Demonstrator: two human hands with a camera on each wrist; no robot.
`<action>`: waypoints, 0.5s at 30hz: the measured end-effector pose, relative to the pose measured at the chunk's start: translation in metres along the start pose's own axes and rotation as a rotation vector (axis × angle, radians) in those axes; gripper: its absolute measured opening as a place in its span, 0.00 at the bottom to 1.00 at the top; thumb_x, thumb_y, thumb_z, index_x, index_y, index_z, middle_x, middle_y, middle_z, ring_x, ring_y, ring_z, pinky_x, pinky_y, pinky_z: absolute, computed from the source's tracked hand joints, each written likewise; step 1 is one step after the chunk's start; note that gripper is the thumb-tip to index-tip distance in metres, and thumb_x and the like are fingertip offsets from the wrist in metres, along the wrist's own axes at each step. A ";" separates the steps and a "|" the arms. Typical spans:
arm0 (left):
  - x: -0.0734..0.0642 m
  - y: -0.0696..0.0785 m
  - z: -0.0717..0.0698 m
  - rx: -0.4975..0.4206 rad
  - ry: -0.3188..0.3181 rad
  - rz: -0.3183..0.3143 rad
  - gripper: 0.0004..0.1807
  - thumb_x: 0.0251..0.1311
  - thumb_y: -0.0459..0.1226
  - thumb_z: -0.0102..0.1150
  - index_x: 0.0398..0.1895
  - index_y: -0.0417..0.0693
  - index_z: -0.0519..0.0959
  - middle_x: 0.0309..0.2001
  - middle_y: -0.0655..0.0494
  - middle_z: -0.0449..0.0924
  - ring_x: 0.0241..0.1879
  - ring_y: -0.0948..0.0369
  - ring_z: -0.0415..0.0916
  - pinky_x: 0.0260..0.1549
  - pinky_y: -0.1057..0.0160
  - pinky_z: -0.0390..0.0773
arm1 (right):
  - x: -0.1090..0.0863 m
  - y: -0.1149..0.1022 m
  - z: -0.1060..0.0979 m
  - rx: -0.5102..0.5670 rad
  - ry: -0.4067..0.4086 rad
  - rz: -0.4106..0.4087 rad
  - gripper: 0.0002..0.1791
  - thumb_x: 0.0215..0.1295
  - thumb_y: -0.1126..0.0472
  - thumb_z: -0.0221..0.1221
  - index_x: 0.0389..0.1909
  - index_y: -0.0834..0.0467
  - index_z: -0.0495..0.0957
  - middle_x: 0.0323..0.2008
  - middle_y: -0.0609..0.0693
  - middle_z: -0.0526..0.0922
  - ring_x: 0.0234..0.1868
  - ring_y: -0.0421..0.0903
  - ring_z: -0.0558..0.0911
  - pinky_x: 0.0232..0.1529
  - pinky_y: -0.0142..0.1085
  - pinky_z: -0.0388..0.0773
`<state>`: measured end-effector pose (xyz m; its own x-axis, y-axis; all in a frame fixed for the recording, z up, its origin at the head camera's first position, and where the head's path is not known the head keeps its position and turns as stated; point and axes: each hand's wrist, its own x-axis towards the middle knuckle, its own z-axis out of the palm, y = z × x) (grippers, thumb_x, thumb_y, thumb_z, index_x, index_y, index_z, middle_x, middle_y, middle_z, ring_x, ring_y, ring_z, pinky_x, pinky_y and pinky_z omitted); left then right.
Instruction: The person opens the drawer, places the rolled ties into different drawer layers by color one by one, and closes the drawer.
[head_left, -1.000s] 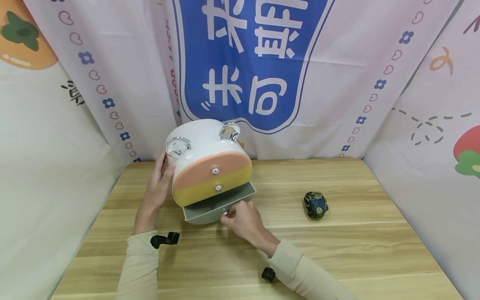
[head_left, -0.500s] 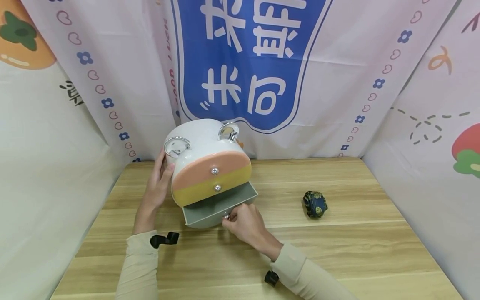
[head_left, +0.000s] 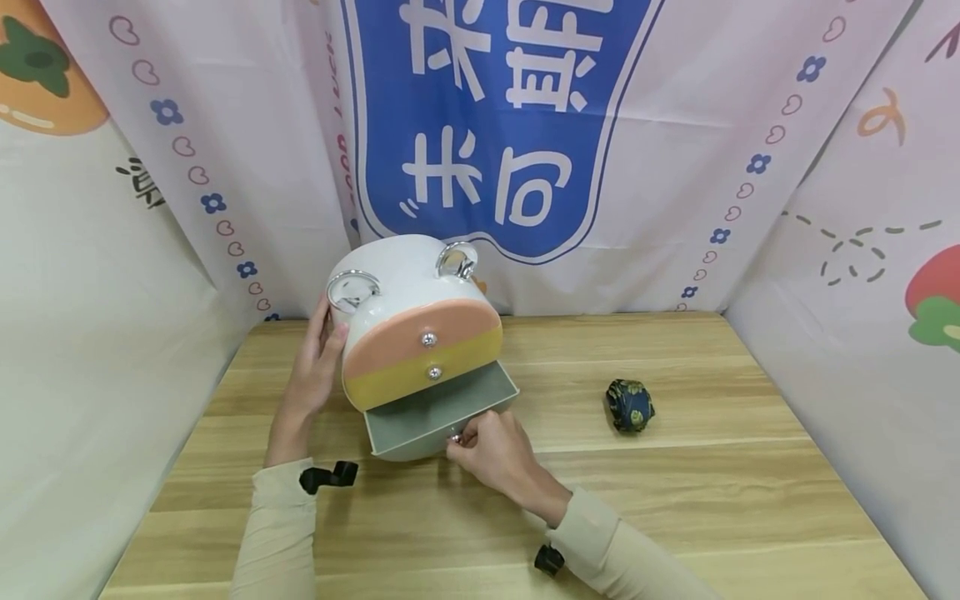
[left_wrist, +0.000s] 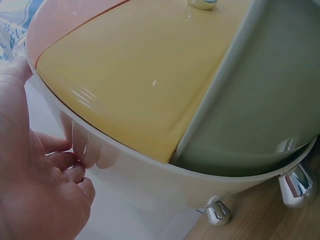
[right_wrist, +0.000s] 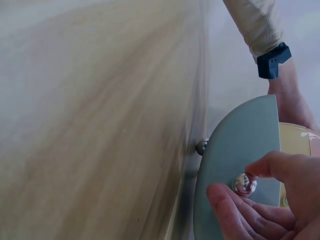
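A small white drawer cabinet has a peach top drawer, a yellow middle drawer and a grey-green bottom drawer. The bottom drawer stands pulled out, and nothing shows inside it. My right hand pinches its silver knob between thumb and fingers. At the cabinet's left side, my left hand rests against the white wall. In the left wrist view its fingers touch that wall, bent loosely, and the thumb lies near the front rim.
A dark blue, yellow-patterned wrapped bundle lies on the wooden table to the right. Silver ring handles top the cabinet, and silver feet carry it. Printed cloth hangs close behind.
The bottom drawer has slid further out toward me, with my right hand on its knob moving slightly forward and right. My left hand and the cabinet body have stayed in place.
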<state>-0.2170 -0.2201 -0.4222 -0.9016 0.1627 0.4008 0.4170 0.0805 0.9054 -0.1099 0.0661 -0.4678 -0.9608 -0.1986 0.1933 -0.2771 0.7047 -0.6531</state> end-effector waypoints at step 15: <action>0.000 -0.002 0.001 0.003 0.012 0.026 0.38 0.82 0.39 0.44 0.88 0.54 0.42 0.88 0.52 0.34 0.87 0.53 0.32 0.82 0.76 0.44 | -0.006 0.000 -0.002 -0.016 0.006 -0.023 0.13 0.59 0.55 0.72 0.16 0.49 0.88 0.16 0.39 0.86 0.15 0.26 0.73 0.20 0.24 0.73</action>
<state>-0.2182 -0.2188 -0.4244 -0.8920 0.1528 0.4254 0.4402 0.0792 0.8944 -0.1035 0.0682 -0.4676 -0.9541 -0.2112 0.2123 -0.2990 0.7106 -0.6369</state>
